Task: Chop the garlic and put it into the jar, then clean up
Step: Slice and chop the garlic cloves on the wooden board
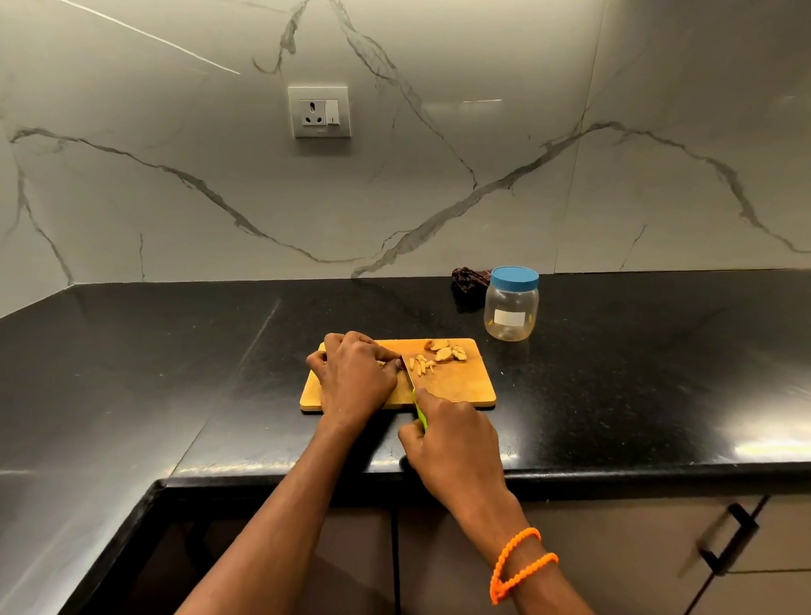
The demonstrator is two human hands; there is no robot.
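Right hand [454, 440] clamped round one green-handled knife [417, 406], blade down on the cutting board [465, 387]; left hand [353, 374] with fingers curled, pinning garlic [438, 356] at the blade, piece under it mostly hidden. One board sits near the desk [162, 368] front edge, cut pieces piled at its far right. One lidded jar [511, 304] stands just beyond, bare black desk either side.
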